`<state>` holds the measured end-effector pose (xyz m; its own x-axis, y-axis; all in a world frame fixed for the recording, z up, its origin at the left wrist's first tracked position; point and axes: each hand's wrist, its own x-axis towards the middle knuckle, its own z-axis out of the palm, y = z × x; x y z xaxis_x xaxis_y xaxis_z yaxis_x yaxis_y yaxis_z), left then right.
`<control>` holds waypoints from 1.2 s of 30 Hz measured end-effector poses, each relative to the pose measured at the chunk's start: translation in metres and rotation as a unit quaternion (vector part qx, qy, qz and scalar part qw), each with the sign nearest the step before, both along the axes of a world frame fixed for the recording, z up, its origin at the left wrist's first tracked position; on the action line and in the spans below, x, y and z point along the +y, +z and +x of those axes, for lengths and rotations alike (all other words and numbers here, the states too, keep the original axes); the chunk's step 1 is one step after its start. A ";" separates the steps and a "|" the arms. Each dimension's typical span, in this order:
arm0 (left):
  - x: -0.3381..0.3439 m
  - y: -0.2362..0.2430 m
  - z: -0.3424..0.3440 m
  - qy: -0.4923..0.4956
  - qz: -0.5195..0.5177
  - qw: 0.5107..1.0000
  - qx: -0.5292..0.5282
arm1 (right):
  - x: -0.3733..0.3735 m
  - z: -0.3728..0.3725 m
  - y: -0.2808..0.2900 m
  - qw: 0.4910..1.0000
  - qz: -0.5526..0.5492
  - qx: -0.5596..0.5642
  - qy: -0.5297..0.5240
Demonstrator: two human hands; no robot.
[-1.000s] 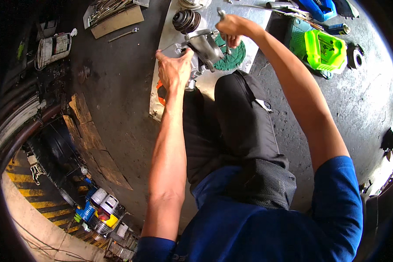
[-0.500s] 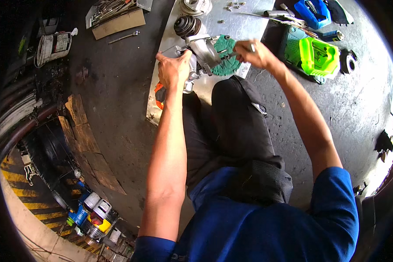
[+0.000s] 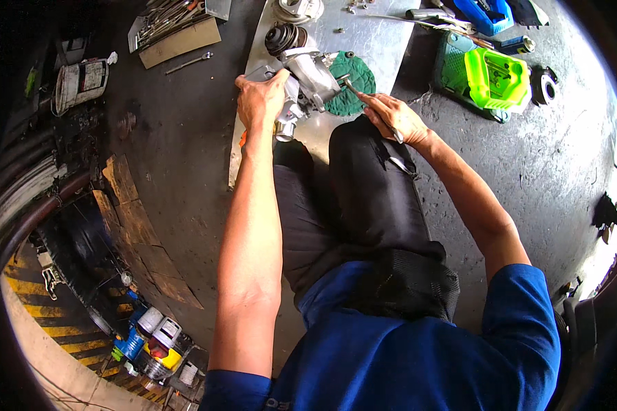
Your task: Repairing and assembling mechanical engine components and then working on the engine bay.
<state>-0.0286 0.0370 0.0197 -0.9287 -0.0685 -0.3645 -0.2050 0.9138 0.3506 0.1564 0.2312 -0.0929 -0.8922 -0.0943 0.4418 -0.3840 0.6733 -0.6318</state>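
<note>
My left hand [image 3: 259, 103] is closed over the left side of a silver cast-metal housing [image 3: 314, 77], which lies tilted on a metal sheet. A short round pipe end [image 3: 285, 130] sticks out of the housing toward my knees. Closed around a slim metal hand tool [image 3: 353, 85] with a short cross-shaped head, my right hand [image 3: 396, 118] is just right of the housing. The tool's head is close to the housing's right edge; I cannot tell whether they touch. Beneath that edge lies a round green cloth-like pad [image 3: 355, 103].
The metal sheet [image 3: 380, 48] carries a dark ribbed pulley-like part [image 3: 281, 40], a pale ring-shaped part [image 3: 299, 9] and several small fasteners. To the right are a lime-green bin [image 3: 474, 77] and a blue bin [image 3: 490, 24]. A box of tools [image 3: 182, 48] is at far left.
My right hand has swung down and right toward my knee, turning the tool to a steeper slant. My left hand stays on the housing, and the whole view has shifted slightly.
</note>
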 end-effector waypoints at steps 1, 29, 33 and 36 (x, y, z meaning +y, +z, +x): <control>0.000 0.000 -0.003 -0.001 -0.002 1.000 -0.001 | 0.000 -0.002 0.002 0.999 -0.027 -0.043 0.001; 0.000 -0.004 0.046 0.029 0.031 0.995 0.087 | 0.049 -0.121 0.032 0.855 -0.178 -0.487 -0.020; 0.000 -0.004 0.030 0.020 0.018 0.999 0.042 | 0.034 -0.039 0.030 0.968 -0.145 -0.206 0.006; 0.000 -0.004 0.018 0.003 0.001 0.999 0.046 | 0.012 -0.012 0.021 0.986 -0.102 -0.130 -0.007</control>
